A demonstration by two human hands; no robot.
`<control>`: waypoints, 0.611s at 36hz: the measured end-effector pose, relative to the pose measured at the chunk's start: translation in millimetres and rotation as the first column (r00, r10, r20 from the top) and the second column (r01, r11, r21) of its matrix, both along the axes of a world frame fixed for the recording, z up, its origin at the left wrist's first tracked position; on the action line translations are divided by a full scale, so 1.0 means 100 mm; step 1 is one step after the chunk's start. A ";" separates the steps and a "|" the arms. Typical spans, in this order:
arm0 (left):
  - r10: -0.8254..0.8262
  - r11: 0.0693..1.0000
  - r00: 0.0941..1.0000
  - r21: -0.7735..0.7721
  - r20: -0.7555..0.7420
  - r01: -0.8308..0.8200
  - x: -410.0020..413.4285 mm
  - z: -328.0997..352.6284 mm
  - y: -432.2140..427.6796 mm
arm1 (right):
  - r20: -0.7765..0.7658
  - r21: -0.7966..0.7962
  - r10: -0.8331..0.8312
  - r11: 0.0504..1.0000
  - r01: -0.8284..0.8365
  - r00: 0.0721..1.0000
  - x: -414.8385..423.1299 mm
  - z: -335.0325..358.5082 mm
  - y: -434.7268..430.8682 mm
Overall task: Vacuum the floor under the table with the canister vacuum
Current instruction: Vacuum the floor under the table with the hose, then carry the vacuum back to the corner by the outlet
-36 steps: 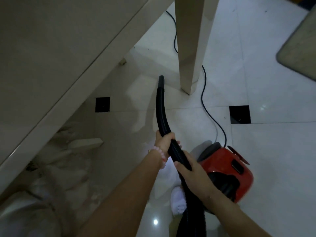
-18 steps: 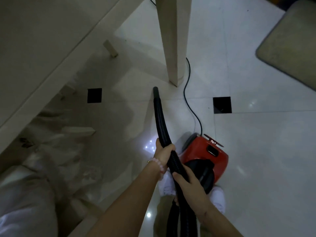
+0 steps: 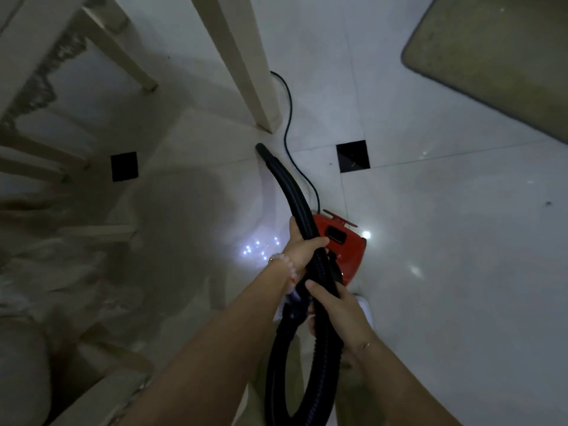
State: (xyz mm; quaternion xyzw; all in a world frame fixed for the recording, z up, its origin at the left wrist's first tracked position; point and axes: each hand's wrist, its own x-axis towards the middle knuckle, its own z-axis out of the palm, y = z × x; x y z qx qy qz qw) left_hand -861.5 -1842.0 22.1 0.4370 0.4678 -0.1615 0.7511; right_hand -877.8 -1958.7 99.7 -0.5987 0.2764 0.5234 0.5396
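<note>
Both hands hold the black ribbed vacuum hose [image 3: 293, 196]. My left hand [image 3: 302, 252] grips it higher up, with a bead bracelet at the wrist. My right hand [image 3: 333, 305] grips it lower, where the hose loops down toward my feet. The hose's black nozzle tip [image 3: 262, 148] lies close to the white tiled floor [image 3: 445, 241], just in front of the cream table leg [image 3: 246, 72]. The red canister vacuum [image 3: 342, 241] sits on the floor right behind my hands, partly hidden by the hose.
A black power cord [image 3: 287, 127] snakes from the canister past the table leg. Cream chair legs and rungs [image 3: 120, 53] stand at the upper left. A beige rug [image 3: 498, 56] lies at the upper right. Pale crumpled cloth [image 3: 46, 272] fills the lower left.
The view has swung so the tabletop is out of frame and chair legs show. The nozzle has drawn back from beside the table leg toward me. Both hands keep their hold.
</note>
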 end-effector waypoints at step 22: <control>-0.750 0.338 0.561 0.524 -0.352 0.781 0.11 -0.58 -0.17 | 0.054 -0.035 -0.407 0.912 0.409 0.912 0.69 -0.51 -0.97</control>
